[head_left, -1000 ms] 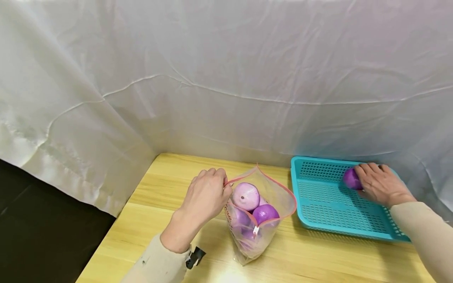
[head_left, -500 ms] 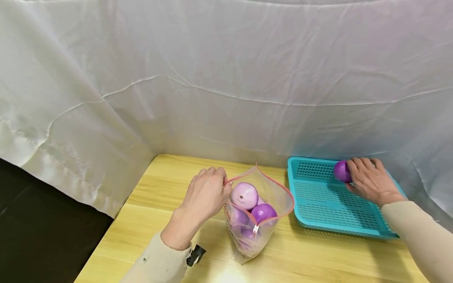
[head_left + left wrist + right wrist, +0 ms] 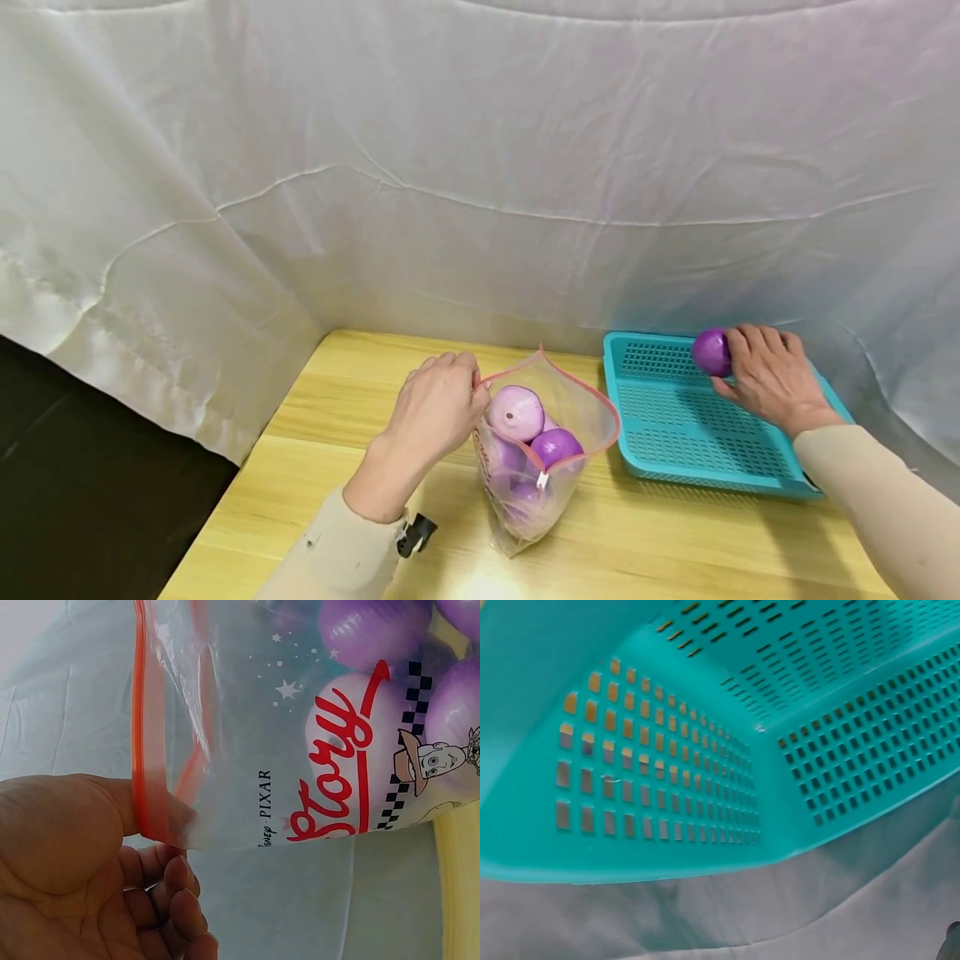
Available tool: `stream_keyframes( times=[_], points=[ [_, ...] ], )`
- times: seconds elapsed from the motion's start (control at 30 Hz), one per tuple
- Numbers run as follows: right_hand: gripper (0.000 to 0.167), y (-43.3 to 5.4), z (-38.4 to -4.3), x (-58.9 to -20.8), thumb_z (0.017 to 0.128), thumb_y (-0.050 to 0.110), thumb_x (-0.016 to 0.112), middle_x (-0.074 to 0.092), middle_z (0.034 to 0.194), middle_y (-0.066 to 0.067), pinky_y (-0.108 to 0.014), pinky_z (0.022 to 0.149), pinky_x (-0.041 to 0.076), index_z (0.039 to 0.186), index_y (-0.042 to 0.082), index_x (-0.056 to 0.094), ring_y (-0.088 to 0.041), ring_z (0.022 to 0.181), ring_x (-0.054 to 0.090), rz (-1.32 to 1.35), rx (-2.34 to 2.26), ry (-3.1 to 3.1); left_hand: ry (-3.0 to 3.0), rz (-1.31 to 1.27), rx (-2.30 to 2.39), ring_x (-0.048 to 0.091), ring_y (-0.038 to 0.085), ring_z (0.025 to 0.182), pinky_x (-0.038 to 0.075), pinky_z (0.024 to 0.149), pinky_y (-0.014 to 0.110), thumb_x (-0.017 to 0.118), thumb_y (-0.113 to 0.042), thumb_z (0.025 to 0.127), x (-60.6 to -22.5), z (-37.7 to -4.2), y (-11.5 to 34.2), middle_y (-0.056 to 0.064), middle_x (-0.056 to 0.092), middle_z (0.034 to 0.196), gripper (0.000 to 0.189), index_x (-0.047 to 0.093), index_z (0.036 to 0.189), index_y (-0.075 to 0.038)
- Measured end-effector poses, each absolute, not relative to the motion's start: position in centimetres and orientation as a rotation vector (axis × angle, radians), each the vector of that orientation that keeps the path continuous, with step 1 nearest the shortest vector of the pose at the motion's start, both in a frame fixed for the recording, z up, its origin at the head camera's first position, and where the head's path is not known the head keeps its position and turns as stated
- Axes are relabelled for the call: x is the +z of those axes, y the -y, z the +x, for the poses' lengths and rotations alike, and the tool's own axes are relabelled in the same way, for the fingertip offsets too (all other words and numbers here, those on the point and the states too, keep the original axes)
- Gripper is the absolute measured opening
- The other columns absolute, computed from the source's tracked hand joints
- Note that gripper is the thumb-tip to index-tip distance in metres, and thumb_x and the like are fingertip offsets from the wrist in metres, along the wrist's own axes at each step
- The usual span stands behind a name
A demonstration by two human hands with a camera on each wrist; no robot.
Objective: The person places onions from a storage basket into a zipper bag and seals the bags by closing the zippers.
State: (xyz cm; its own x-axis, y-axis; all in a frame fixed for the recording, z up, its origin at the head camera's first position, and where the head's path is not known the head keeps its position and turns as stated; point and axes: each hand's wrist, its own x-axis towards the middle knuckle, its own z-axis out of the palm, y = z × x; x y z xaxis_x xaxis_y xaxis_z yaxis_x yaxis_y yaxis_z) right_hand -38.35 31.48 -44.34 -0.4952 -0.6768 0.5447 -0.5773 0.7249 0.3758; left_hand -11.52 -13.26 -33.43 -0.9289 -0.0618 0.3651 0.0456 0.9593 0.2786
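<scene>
My left hand (image 3: pixel 438 408) pinches the red-edged rim of a clear printed zip bag (image 3: pixel 247 742) between thumb and fingers. The bag's mouth gapes, and several shiny purple balls, like onions, fill it. A paler lilac ball (image 3: pixel 516 413) with a brown dot lies on top, beside a deeper purple ball (image 3: pixel 557 447). Over the turquoise basket (image 3: pixel 720 479), my right hand (image 3: pixel 772 375) grips another round purple ball (image 3: pixel 711 352), whose right side is hidden by the fingers. The right wrist view shows the basket's slotted walls (image 3: pixel 652 761).
The basket stands to the right of the bag on a light wooden table (image 3: pixel 337 383). A pale cloth (image 3: pixel 480 167) hangs as a wall behind them. A black strap end (image 3: pixel 416 533) sticks out from the left sleeve. Past the table's left edge is a dark area (image 3: pixel 97 492).
My right hand has lifted the purple ball up and to the left over the basket. The left hand keeps its hold on the bag's rim.
</scene>
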Motion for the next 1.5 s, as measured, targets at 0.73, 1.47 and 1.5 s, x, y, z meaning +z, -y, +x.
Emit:
stream_keyframes(
  times=[0.73,1.47,1.5],
  points=[
    [0.095,-26.0,-35.7,-40.2,0.096,0.079,0.019,0.051,0.117,-0.031,-0.065,0.085,0.042,0.125,-0.008,0.047,-0.051,0.107,0.050,0.975,-0.024,2.162,2.721,0.001,-0.399,0.055,0.023,0.071,0.047,0.065,0.039,0.064,-0.012,0.090,-32.6,-13.3,13.2,-0.001,0.055,0.074,0.014,0.058,0.078,-0.015],
    [0.077,-17.3,-29.7,-34.6,0.093,0.062,0.050,0.054,0.118,-0.030,-0.062,0.084,0.039,0.130,-0.006,0.048,-0.049,0.105,0.050,1.092,0.202,1.965,2.754,0.027,-0.336,0.063,0.030,0.083,0.053,0.076,0.045,0.062,-0.012,0.092,-32.0,-14.3,13.7,0.002,0.060,0.081,0.006,0.062,0.086,-0.012],
    [0.076,-16.7,-29.2,-34.2,0.093,0.061,0.051,0.054,0.118,-0.030,-0.062,0.084,0.039,0.130,-0.005,0.048,-0.049,0.104,0.051,1.101,0.218,1.944,2.753,0.028,-0.332,0.064,0.030,0.084,0.053,0.076,0.046,0.061,-0.012,0.092,-32.0,-14.3,13.8,0.002,0.060,0.081,0.006,0.062,0.085,-0.012]
  ],
)
